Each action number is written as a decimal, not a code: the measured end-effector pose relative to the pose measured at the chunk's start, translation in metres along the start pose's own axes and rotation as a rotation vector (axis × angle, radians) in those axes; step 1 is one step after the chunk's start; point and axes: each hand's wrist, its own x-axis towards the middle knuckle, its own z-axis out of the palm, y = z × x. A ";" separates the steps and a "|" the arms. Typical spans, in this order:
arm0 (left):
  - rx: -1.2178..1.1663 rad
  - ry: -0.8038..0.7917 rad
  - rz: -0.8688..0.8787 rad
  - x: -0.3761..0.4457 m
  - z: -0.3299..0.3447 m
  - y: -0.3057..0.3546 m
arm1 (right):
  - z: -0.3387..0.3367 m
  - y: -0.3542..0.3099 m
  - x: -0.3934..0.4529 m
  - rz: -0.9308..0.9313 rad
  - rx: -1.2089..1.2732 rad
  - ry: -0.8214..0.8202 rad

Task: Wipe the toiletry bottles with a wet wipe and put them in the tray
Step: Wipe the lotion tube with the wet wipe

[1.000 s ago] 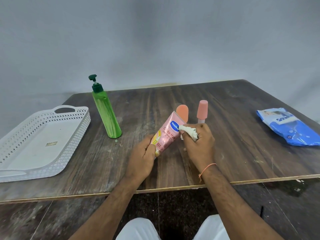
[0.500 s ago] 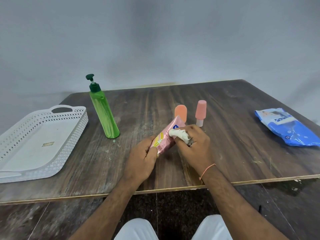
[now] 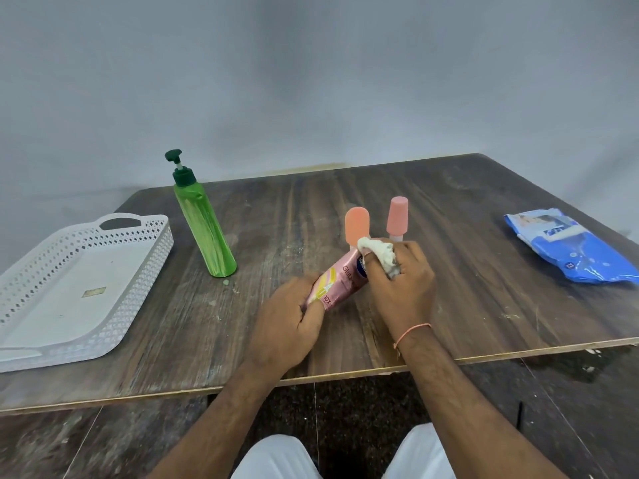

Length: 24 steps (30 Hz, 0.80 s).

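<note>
- Two hands work over the wooden table (image 3: 449, 271), near its front edge.
- The left hand (image 3: 287, 326) is closed around the lower end of a pink tube (image 3: 340, 281), which slants up to the right above the table.
- The right hand (image 3: 401, 288) has its fingers curled around a bunched white wipe (image 3: 380, 254) and presses it against the tube's upper end.
- Just behind the hands stand an orange-capped bottle (image 3: 358, 228) and a pink-capped bottle (image 3: 397, 216), side by side, their lower parts hidden.
- A tall green pump bottle (image 3: 204, 223) stands further left, between the hands and the white tray (image 3: 20, 350).
- The tray sits at the table's left edge and holds no bottles.
- A blue wipes packet (image 3: 570, 247) lies well apart at the right.
</note>
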 end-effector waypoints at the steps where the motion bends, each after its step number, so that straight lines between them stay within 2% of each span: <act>1: 0.029 0.000 0.017 -0.001 0.000 0.000 | 0.000 0.000 0.000 -0.001 0.000 0.000; 3: 0.079 -0.002 0.042 -0.001 0.001 0.001 | 0.000 0.002 -0.002 -0.073 0.005 -0.074; 6: 0.114 -0.006 0.051 -0.001 0.002 0.004 | 0.001 -0.001 -0.009 -0.218 0.030 -0.297; 7: 0.118 -0.007 0.051 -0.001 0.002 0.004 | 0.000 -0.003 -0.011 -0.243 0.022 -0.323; 13: 0.162 0.010 0.047 -0.004 0.002 0.006 | -0.001 0.002 -0.004 -0.063 -0.106 -0.071; 15: 0.167 0.019 0.047 -0.004 0.002 0.006 | -0.001 0.003 -0.005 -0.065 -0.089 -0.104; 20: 0.142 0.041 0.023 -0.003 0.003 0.004 | -0.001 -0.004 -0.012 -0.278 0.069 -0.397; 22: 0.143 0.040 0.020 -0.003 0.003 0.004 | -0.002 -0.004 -0.012 -0.294 0.060 -0.360; 24: 0.159 0.035 0.022 -0.003 0.002 0.004 | -0.002 -0.002 -0.009 -0.227 0.006 -0.231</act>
